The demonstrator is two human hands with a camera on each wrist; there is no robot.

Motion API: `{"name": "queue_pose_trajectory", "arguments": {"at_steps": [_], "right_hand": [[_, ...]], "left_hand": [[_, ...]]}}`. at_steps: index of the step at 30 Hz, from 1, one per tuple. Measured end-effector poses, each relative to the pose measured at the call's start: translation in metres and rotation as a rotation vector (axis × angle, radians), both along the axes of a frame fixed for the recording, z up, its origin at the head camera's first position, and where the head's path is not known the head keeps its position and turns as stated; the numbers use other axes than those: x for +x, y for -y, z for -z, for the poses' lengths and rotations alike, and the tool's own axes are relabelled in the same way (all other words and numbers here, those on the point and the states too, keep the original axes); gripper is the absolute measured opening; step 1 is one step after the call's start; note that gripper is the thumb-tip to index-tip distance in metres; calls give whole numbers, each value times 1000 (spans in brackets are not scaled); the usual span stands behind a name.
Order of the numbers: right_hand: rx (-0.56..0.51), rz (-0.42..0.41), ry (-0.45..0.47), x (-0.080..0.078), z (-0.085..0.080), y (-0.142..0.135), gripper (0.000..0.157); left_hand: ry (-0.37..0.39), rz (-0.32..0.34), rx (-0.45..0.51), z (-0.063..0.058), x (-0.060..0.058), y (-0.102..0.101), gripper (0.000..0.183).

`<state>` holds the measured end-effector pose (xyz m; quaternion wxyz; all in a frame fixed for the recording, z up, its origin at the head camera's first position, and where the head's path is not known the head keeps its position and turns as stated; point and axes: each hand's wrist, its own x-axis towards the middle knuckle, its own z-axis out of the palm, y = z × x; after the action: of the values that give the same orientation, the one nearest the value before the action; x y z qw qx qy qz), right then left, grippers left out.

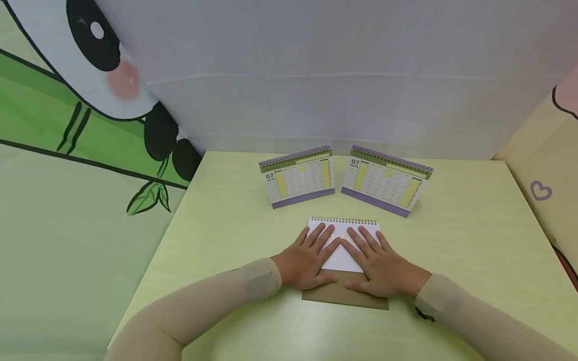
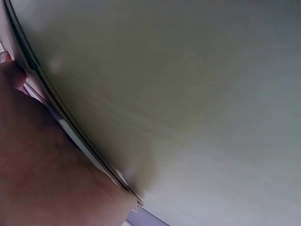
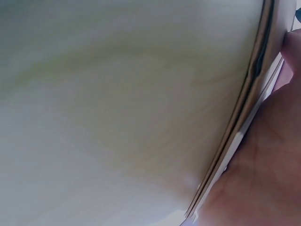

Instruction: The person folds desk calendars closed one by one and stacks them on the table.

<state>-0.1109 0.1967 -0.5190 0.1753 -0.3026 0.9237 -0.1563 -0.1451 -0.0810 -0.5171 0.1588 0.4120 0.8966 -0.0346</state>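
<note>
A small spiral-bound desk calendar (image 1: pixel 341 260) lies folded down on the table, its white page up and its wire binding at the far side. Below the page shows a brown cardboard base (image 1: pixel 345 297). My left hand (image 1: pixel 308 259) rests on the calendar's left half with fingers straight and spread. On the right half lies my right hand (image 1: pixel 383 266), spread the same way, the two index fingertips almost meeting over the page. Both thumbs lie over the brown cardboard. In the wrist views, the layered cardboard edge (image 2: pixel 77 125) runs beside each palm.
Two standing desk calendars with purple bases, one at left (image 1: pixel 300 179) and one at right (image 1: pixel 384 183), stand behind the hands, each showing 07. The pale yellow table (image 1: pixel 474 240) meets a white backdrop (image 1: pixel 338 105) at the back. Cartoon-printed panels flank both sides.
</note>
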Motion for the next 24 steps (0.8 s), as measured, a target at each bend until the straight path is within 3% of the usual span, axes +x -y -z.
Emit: {"name": "queue_pose_trajectory", "arguments": {"at_steps": [24], "right_hand": [[1,2,-9,0,3,-1,107]], "left_hand": [[27,-9,0,-1,-1,1,94]]}}
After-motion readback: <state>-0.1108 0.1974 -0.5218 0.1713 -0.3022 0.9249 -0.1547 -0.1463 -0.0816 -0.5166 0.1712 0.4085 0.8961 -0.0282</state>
